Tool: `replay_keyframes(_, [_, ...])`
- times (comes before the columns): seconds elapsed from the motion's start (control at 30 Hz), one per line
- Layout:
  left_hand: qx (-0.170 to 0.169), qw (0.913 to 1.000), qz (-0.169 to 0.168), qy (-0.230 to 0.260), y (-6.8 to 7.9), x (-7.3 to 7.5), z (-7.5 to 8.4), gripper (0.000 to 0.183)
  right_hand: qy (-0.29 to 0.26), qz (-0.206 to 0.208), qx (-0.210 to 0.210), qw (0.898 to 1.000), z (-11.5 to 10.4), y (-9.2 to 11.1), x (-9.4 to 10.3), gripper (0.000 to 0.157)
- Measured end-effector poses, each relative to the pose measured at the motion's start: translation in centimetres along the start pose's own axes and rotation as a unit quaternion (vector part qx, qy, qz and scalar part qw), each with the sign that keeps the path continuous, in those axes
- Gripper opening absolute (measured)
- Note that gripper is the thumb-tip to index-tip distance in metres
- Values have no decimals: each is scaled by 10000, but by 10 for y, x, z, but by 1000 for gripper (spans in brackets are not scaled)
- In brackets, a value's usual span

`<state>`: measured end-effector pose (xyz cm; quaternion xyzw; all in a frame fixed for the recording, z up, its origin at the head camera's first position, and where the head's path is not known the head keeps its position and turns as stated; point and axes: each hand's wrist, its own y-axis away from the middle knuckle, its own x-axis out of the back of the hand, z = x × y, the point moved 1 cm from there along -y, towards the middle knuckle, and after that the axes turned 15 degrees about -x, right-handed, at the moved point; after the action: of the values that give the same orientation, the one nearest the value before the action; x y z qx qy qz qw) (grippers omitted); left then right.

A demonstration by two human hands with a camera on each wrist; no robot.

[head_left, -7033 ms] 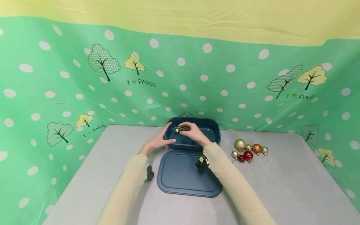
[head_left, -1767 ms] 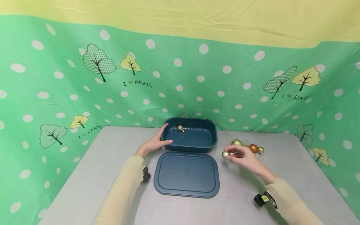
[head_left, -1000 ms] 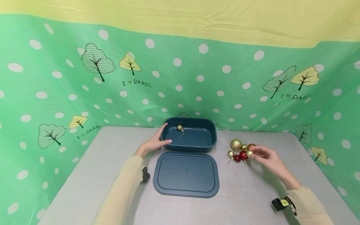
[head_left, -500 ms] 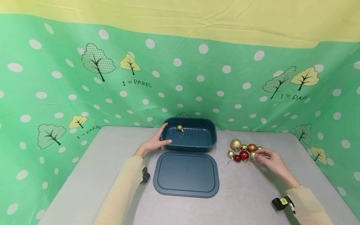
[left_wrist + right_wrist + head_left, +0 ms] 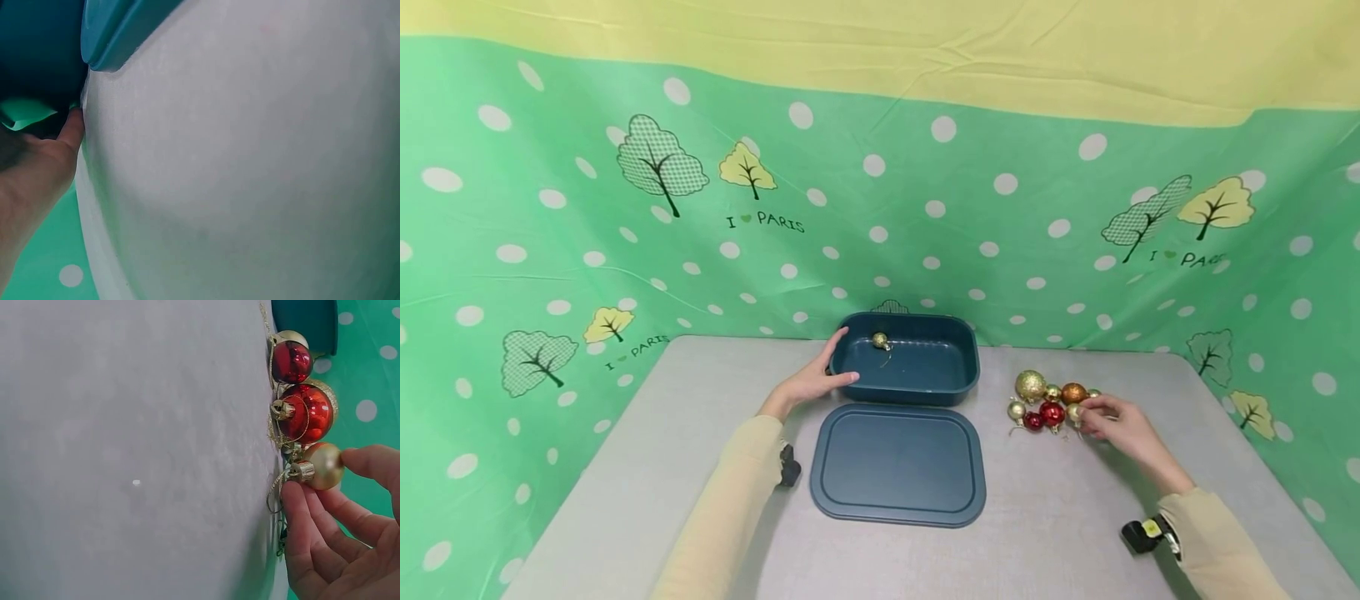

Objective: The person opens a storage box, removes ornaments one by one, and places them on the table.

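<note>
In the head view, the left hand [image 5: 811, 382] rests at the left end of a dark blue box [image 5: 904, 392], thumb along its front and fingers spread up its side. Inside the box, at the back left, lies a small gold glitter bauble [image 5: 880, 340] with a string. Off to the right, the right hand [image 5: 1116, 425] pinches a small pale gold bauble [image 5: 325, 465] between thumb and fingers, its cap toward the table. Beside it sit a large red bauble [image 5: 1052, 414], a small red one, an orange bauble [image 5: 1073, 393], a large gold glitter bauble [image 5: 1031, 385] and small gold ones.
A flat blue lid [image 5: 898, 465] lies on the grey table [image 5: 1030, 533] in front of the box. A green polka-dot cloth [image 5: 925, 183] with printed trees hangs behind and at both sides.
Seven seconds ago the right hand held a gold bauble inside the box. It has since moved right to the bauble group; in the last half second it has barely moved. The left hand stays by the box.
</note>
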<state>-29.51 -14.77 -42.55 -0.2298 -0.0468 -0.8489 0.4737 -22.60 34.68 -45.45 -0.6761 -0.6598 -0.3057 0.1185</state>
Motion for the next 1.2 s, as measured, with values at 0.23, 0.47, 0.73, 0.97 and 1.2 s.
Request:
replay_keyframes(0.23, [-1,10000,-1,2,-1,0,-1,89,33,105,75,9999,1,2,0,34])
replay_keyframes(0.47, [-19,10000,-15,-28,-1,0,-1,89,-64,96,230,9997,1,8,1,35])
replay_keyframes(0.73, [-35,10000,18,32,-1,0,-2,89,152,208,550,9982,-5,14,8,36])
replay_keyframes(0.97, [-52,10000,1,25,1,1,1,88,67,263,922,9954,-21,18,2,34])
replay_keyframes(1.2, [-17,10000,-4,62,0,0,1,88,-497,-155,1270,9905,-42,18,-20,34])
